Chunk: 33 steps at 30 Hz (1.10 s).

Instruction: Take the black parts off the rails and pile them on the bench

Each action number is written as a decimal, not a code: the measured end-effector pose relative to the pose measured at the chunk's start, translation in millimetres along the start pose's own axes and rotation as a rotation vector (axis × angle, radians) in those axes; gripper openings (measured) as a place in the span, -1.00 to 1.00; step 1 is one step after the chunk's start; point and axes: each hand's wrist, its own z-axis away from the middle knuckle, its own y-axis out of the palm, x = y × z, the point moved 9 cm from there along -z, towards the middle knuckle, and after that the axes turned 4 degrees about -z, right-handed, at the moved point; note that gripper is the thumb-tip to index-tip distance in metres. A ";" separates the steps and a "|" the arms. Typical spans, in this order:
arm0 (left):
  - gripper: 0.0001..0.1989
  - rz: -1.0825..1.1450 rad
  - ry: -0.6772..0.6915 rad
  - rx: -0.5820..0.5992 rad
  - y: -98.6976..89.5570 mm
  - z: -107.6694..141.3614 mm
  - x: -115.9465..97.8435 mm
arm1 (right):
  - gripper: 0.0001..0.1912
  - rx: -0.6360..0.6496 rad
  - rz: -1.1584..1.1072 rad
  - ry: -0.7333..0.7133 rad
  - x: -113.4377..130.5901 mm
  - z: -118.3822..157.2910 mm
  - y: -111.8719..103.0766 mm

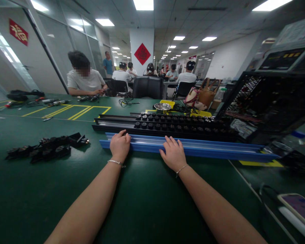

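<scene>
A long blue rail (218,150) shaped like an open channel lies across the green table in front of me. Near its left end, my left hand (120,146) is closed over the near wall with its fingers curled. My right hand (174,154) grips the same wall close to the rail's middle, fingers over the top edge and thumb on the outer side. Just behind the blue rail, black rails (112,126) lie roughly parallel to it. Rows of small black round parts (165,127) sit along them.
To the left lies a pile of black parts (51,145). Tools (51,101) are scattered farther back. An open computer case (269,98) stands at right, above a phone (298,205). A metal bowl (162,106) sits behind the rails. A person (85,76) sits across the table.
</scene>
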 end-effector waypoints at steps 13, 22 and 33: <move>-0.59 0.048 -0.137 0.005 0.7 -5.8 29.1 | -0.70 -0.009 -0.001 -0.008 -0.1 -0.6 0.3; -0.58 0.061 -0.172 -0.005 -1.5 -9.8 48.6 | -0.70 0.001 0.004 -0.012 1.0 0.2 -0.8; -0.59 0.068 -0.216 -0.042 -2.0 -12.0 60.6 | -0.70 -0.003 0.002 -0.014 0.9 -0.3 -0.6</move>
